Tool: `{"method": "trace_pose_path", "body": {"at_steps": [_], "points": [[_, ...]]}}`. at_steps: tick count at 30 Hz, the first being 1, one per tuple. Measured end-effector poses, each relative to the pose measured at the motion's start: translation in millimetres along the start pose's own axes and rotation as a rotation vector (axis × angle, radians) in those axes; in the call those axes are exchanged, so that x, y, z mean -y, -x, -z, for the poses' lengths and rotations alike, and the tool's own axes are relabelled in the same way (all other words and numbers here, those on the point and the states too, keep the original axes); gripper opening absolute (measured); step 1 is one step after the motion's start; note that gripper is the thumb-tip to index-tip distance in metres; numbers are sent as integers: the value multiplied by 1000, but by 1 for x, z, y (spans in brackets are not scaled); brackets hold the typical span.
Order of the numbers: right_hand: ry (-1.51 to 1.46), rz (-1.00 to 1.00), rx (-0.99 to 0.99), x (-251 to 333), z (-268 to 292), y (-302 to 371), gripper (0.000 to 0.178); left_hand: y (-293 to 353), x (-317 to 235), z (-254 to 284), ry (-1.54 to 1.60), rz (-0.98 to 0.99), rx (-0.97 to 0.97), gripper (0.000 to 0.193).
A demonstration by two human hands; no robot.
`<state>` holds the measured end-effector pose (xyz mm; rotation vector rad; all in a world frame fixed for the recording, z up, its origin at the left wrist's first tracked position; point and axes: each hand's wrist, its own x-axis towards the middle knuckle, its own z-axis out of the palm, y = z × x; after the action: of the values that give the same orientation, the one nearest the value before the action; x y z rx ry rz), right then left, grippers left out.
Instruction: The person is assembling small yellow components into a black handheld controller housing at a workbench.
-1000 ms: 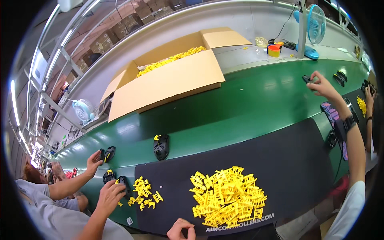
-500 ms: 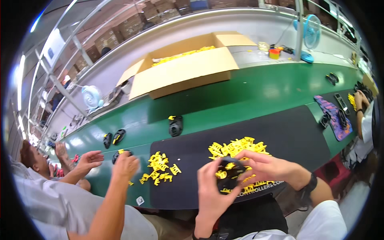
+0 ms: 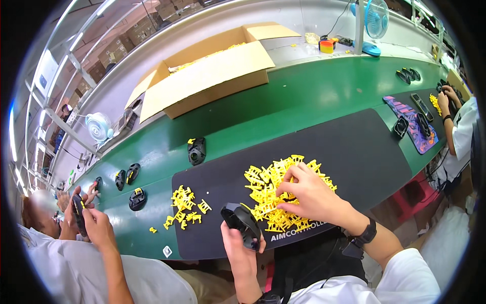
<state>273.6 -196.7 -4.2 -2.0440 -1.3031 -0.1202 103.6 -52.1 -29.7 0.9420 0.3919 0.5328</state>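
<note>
My left hand (image 3: 239, 252) is closed around a black computer mouse shell (image 3: 243, 223), held tilted above the front of the dark mat (image 3: 349, 144). Just right of it lies a large heap of yellow plastic clips (image 3: 266, 197). Over that heap my right hand (image 3: 311, 195) reaches down with bent fingers; thumb and forefinger stand apart among the clips. Its other fingertips are partly hidden. A smaller group of yellow clips (image 3: 183, 200) is spread on the mat's left part.
Several black mouse shells (image 3: 196, 151) rest on the green belt (image 3: 304, 96). An open cardboard box (image 3: 207, 81) with yellow parts stands behind. At the left a co-worker's hands (image 3: 98, 228) hold a black shell; another person's hand (image 3: 445, 104) works at the far right.
My right hand has left the shell and moved onto the yellow heap. My left hand has carried the shell left and tilted it. The co-worker at left has picked up a black shell.
</note>
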Motion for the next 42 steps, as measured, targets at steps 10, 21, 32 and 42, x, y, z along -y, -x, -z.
{"method": "trace_pose_path", "body": {"at_steps": [10,21,32,42], "points": [[-496,-276,-32,14,11,0,15,4,2,-11,211,26,-91,41],[-1120,-456,32,34,15,11,17,8,11,-19,178,-59,-31,42],[-1193,-554,-11,25,8,17,26,13,8,-22,178,2,32,55],[-626,-285,-133,53,8,23,15,22,17,-27,120,1,82,83]]}}
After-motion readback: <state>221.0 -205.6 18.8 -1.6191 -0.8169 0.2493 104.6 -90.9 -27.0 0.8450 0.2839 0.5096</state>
